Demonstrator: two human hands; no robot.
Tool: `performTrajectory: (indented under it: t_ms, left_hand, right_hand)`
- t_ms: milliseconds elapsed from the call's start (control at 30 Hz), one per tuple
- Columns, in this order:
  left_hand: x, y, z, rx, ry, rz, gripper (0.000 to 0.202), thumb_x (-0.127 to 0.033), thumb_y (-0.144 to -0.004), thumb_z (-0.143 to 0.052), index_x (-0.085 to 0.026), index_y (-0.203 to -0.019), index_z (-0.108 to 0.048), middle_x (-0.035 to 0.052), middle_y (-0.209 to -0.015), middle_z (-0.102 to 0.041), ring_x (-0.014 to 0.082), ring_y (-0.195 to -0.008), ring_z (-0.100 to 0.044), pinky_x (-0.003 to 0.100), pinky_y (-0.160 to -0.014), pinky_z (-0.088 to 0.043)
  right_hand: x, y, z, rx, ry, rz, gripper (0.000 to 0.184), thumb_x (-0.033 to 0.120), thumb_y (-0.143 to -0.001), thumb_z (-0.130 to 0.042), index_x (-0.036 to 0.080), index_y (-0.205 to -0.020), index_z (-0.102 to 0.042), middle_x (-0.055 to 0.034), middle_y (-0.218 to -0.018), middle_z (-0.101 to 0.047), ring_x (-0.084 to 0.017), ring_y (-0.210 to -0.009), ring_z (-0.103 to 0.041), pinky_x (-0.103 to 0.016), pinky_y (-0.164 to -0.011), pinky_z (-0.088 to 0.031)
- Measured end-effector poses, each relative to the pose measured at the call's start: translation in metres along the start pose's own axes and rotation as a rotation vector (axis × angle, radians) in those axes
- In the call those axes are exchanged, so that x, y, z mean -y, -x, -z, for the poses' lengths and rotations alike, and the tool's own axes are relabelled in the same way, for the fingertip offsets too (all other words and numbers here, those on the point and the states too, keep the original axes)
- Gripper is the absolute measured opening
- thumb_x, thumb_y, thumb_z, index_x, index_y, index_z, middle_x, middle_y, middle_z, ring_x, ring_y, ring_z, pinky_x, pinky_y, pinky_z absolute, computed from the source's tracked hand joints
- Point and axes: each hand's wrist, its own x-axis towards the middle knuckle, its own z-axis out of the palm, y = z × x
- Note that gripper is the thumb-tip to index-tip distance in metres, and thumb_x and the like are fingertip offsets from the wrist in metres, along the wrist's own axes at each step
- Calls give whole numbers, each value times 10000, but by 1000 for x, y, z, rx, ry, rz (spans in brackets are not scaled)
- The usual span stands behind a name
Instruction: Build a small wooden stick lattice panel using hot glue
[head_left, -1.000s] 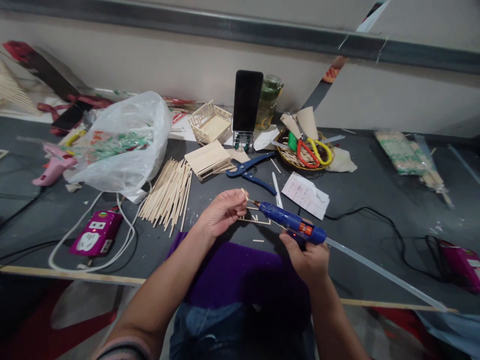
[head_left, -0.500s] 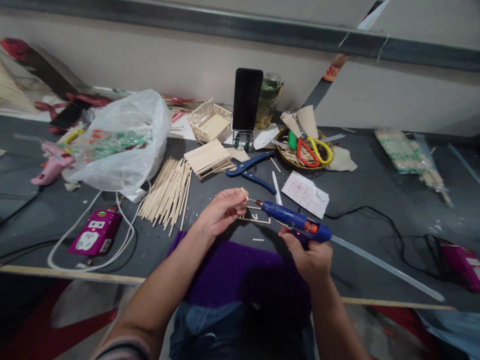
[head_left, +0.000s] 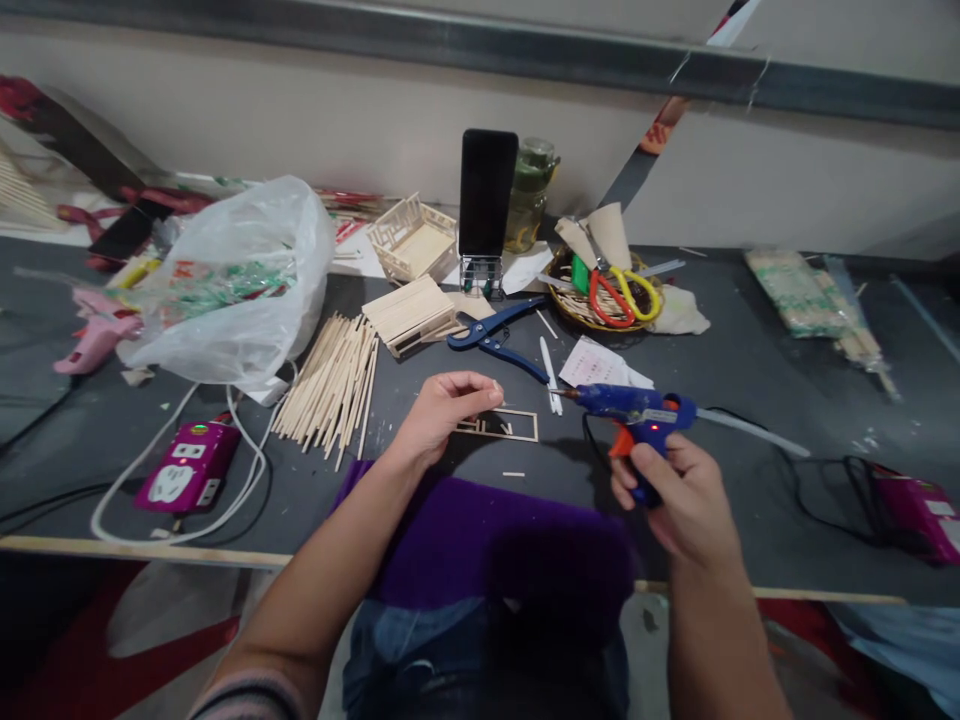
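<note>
- Head view: the left hand (head_left: 450, 415) is pinched closed, thumb against fingertips, on a short wood piece (head_left: 498, 385) of which only a pale tip shows.
- The right hand (head_left: 682, 495) is wrapped round the handle of a blue hot glue gun (head_left: 626, 403), fingers by its orange trigger (head_left: 621, 442); the nozzle points toward the left hand, apart from it.
- A small rectangular stick frame (head_left: 537, 427) lies flat near the middle of the counter (head_left: 739, 385)'s front edge, partly hidden by the left hand; a loose stick bit (head_left: 514, 474) lies nearer that edge.
- Left of the frame is a fanned pile of wooden sticks (head_left: 326, 385); behind it, a slatted wooden box (head_left: 409, 312).
- Blue ratchet cutters (head_left: 480, 335) and a white pen (head_left: 550, 370) lie behind the frame.
- Toward the counter's back edge are a propped smartphone (head_left: 487, 190) and a wicker basket (head_left: 600, 322) with red- and yellow-handled scissors (head_left: 630, 295).
- Near the front left corner sits a magenta power strip (head_left: 187, 460).
</note>
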Motion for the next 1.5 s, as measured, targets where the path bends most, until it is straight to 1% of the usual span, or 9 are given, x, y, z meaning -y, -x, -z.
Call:
performTrajectory:
  t_ms: [133, 300, 500, 667, 800, 933, 1100, 1300, 1500]
  left_hand:
    - [-3, 1, -5, 25, -151, -70, 133, -231, -646, -824, -133, -675, -738, 28, -655, -662, 84, -574, -519, 206, -566, -373]
    - [-8, -5, -12, 90, -561, -212, 86, -218, -702, -783, -147, -678, -743, 23, -619, -646, 91, -533, -473, 224, -529, -316]
    - [-18, -14, -32, 265, -1247, -318, 96, -156, -799, -664, -174, -729, -727, 26, -744, -677, 154, -740, -578, 249, -640, -348]
    - [-16, -24, -46, 419, -1656, -252, 116, -194, -844, -616, -189, -818, -729, 37, -823, -681, 187, -835, -595, 263, -616, -334]
    - [-5, -29, -48, 507, -1805, -310, 169, -191, -864, -564, -193, -826, -728, 50, -844, -681, 197, -854, -597, 275, -593, -333]
    - [1, -30, -50, 513, -1909, -366, 181, -176, -855, -535, -184, -793, -705, 60, -841, -676, 213, -864, -598, 291, -573, -329]
    - [3, -28, -57, 536, -2028, -347, 218, -158, -862, -500, -185, -772, -697, 73, -854, -685, 231, -874, -597, 299, -584, -362]
    - [6, -28, -60, 518, -2055, -373, 203, -175, -867, -513, -175, -791, -702, 81, -845, -691, 243, -863, -615, 307, -591, -382]
    - [6, -28, -61, 545, -2067, -353, 194, -154, -858, -525, -161, -803, -711, 101, -840, -691, 254, -871, -627, 307, -601, -398]
  right_hand:
    - [7, -15, 40, -181, 161, -26, 340, 420, -630, -833, 181, -652, -592, 47, -503, -505, -87, -423, -459, -197, -336, -408]
    - [-11, -37, 89, -359, 420, -26, 368, 483, -612, -803, 154, -616, -639, 14, -515, -555, -87, -425, -472, -198, -358, -413]
    - [-34, -55, 104, -405, 669, -84, 443, 591, -713, -645, 152, -737, -696, 13, -526, -524, -123, -425, -456, -260, -378, -380]
    - [-49, -57, 107, -437, 962, 33, 511, 588, -812, -534, 148, -972, -738, -87, -754, -666, -237, -669, -594, -362, -611, -468]
    - [-53, -49, 101, -526, 1202, 255, 420, 486, -885, -500, 159, -1039, -713, -147, -943, -662, -303, -903, -577, -456, -818, -449]
    - [-46, -39, 82, -549, 1193, 433, 308, 382, -911, -523, 182, -1073, -692, -140, -969, -630, -293, -934, -556, -458, -854, -439]
    - [-39, -28, 48, -310, 1036, 567, 215, 258, -906, -555, 184, -1048, -699, -119, -949, -630, -272, -931, -585, -433, -860, -462]
    - [-41, -28, 15, 6, 959, 546, 170, 212, -923, -536, 208, -954, -703, -75, -869, -654, -231, -863, -606, -370, -778, -481]
    - [-46, -29, 7, 36, 908, 512, 164, 197, -918, -536, 202, -940, -699, -73, -864, -650, -229, -862, -599, -361, -773, -469]
